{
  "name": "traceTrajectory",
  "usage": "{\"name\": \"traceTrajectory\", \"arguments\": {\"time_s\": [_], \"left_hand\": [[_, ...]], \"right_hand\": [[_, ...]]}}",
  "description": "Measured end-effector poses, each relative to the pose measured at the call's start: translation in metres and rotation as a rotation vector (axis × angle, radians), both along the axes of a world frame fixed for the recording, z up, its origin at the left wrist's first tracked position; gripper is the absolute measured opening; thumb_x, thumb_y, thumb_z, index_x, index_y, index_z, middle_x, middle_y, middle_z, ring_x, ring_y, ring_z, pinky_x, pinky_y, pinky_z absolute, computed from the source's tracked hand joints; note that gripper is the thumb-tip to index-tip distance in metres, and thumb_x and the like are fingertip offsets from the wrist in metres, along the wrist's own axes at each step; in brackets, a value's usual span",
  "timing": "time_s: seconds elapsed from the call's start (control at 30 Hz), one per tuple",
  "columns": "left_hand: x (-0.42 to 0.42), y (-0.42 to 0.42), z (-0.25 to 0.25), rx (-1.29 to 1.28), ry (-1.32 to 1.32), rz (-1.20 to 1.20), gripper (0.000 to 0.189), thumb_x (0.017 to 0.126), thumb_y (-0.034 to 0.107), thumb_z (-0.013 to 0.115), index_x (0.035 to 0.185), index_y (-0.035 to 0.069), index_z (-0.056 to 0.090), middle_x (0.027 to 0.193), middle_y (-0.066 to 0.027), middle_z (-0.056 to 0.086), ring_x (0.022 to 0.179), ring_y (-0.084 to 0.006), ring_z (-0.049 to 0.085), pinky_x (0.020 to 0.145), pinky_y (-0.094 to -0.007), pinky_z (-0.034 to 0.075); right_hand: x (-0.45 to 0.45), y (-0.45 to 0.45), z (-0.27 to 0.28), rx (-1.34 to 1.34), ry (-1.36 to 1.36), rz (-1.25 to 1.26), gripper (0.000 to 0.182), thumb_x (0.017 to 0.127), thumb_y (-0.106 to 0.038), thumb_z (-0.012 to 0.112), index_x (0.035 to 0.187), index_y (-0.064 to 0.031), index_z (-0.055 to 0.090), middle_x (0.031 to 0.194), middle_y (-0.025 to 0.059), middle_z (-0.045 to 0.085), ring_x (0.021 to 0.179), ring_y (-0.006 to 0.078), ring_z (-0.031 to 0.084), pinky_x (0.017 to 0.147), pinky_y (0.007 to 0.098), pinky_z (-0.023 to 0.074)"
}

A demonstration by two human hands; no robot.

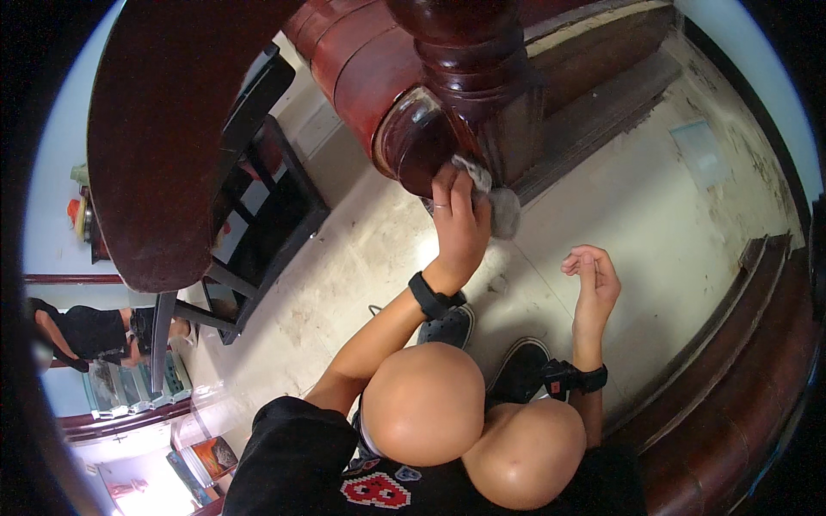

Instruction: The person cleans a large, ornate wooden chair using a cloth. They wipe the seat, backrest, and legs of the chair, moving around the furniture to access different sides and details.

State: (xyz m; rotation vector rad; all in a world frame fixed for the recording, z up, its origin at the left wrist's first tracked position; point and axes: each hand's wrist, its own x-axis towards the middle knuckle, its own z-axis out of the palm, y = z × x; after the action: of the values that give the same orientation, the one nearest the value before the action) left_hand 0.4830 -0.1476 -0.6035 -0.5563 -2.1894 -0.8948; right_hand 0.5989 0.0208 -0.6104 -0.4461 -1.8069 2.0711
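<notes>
My left hand point(461, 222), with a ring on one finger and a black band at the wrist, grips a grey cloth point(474, 174). The cloth is at the rounded dark end of a reddish-brown wooden furniture part point(429, 138), beside the foot of a turned, glossy wooden post point(474, 71). Part of the cloth, or a second grey piece point(504, 213), hangs beside the fingers, blurred. Over the pale floor point(535, 238), apart from the wood, my right hand point(594, 274) is loosely curled and holds nothing visible.
A black chair point(271, 258) stands left under a dark wooden panel point(155, 142). Curved dark wood point(729, 400) borders the lower right. A long wooden base point(600, 103) runs upper right. At far left is another person in black point(97, 332) near glass containers point(129, 387).
</notes>
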Motion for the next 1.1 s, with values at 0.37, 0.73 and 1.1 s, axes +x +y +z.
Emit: {"name": "traceTrajectory", "arguments": {"time_s": [0.37,0.73,1.1], "left_hand": [[0.021,-0.023,0.028,0.029,-0.585,-0.362,0.035,0.082,0.0,0.058,0.115,0.001,0.045,0.112,-0.0179,0.047,0.105,-0.0334,0.048,0.091,-0.0351,0.039],[0.005,-0.076,0.091,0.029,-0.975,-0.653,0.037,0.091,0.002,0.049,0.128,0.001,0.045,0.122,-0.0131,0.054,0.112,-0.021,0.054,0.092,-0.0303,0.043],[-0.017,-0.039,0.143,0.285,-0.495,-0.406,0.019,0.099,0.014,0.042,0.103,0.001,0.055,0.077,-0.009,0.062,0.053,-0.0072,0.05,0.045,-0.0182,0.035]], "right_hand": [[-0.031,-0.043,0.006,0.264,0.254,0.276,0.076,0.079,-0.02,0.071,0.14,-0.0017,0.028,0.139,0.0184,0.035,0.127,0.0324,0.038,0.102,0.0393,0.0347],[-0.054,-0.054,0.029,0.155,0.199,-0.159,0.057,0.083,-0.005,0.064,0.131,0.0015,0.033,0.134,0.0179,0.04,0.12,0.0283,0.043,0.101,0.039,0.0352],[-0.134,-0.059,-0.005,0.66,0.4,-0.263,0.055,0.091,-0.021,0.049,0.137,0.0028,0.031,0.142,0.0234,0.029,0.128,0.039,0.032,0.105,0.0467,0.026]]}}
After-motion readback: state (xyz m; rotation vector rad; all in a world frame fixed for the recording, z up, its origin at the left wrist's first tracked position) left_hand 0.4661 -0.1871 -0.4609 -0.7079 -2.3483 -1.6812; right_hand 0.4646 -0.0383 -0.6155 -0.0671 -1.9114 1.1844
